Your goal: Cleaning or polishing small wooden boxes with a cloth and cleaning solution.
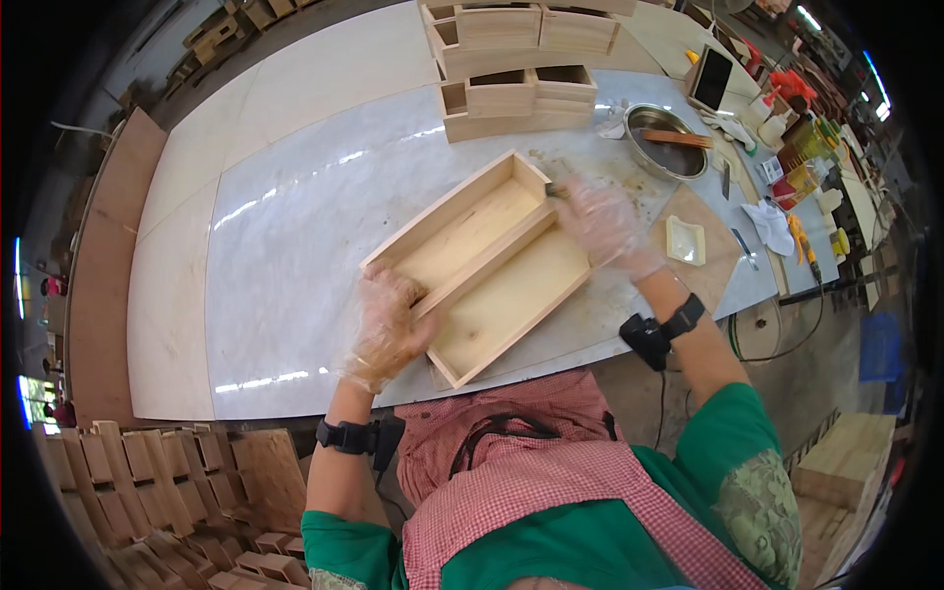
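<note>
A long pale wooden box (477, 224), split lengthwise by a divider, lies slantwise on the table in front of me, open side up. My left hand (386, 320), in a clear plastic glove, grips its near left end, with the fingers over the wall by the divider. At the far right end, my right hand (605, 226), also gloved and smeared by motion, is at the divider's end and the right wall. A small dark piece (557, 190) pokes out from its fingertips; its kind does not show.
Stacked wooden boxes (511, 123) stand at the back. To the right are a metal bowl (644, 152) with a wooden-handled brush (678, 139) across it, a small pale dish (685, 241), a phone (710, 79), bottles (801, 177) and an orange-handled tool (801, 241). Wooden pieces (147, 472) are stacked lower left.
</note>
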The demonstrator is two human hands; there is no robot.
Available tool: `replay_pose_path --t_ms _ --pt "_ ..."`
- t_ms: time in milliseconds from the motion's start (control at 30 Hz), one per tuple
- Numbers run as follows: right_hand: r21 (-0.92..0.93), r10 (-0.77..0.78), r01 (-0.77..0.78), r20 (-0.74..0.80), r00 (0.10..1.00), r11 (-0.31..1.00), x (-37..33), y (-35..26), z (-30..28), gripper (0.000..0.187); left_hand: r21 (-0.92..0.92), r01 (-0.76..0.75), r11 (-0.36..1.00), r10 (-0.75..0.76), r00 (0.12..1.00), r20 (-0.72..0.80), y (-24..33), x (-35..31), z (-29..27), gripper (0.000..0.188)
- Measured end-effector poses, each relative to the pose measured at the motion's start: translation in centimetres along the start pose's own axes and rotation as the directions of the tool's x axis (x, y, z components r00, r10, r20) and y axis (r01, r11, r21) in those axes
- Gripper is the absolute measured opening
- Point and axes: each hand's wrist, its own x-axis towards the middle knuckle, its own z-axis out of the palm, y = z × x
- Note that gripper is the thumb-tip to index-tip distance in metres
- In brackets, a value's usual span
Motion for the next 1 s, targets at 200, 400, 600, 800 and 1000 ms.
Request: replay_pose_path --t_ms 200,400,600,800,1000 --pt "0.140 -0.646 0.680 -0.225 0.730 0.720 -2.3 -9.0 4.6 0.008 -0.102 0.066 0.993 -0.062 0.997 0.040 -0.9 -0.5 1.0 0.019" --pt "-0.462 -0.422 0.309 -0.165 0.891 0.832 0.8 2.4 4.2 0.010 -0.111 0.026 0.993 -0.032 0.998 -0.055 -1.0 -1.1 1.4 0.019" --pt "-0.086 -0.690 0.710 -0.341 0.638 0.699 -3.2 -9.0 6.4 0.011 -0.058 0.053 0.997 -0.057 0.997 -0.057 -0.5 -1.4 1.1 0.027" --pt "-0.303 -0.564 0.497 -0.196 0.802 0.813 -1.0 -4.4 2.8 0.005 -0.251 0.361 0.898 -0.397 0.911 -0.113 4.1 -6.9 0.3 0.076" --pt "0.241 -0.661 0.656 -0.069 0.747 0.715 -3.9 -14.5 4.7 0.018 -0.328 0.522 0.788 -0.469 0.853 0.230 4.9 -6.9 0.1 0.093"
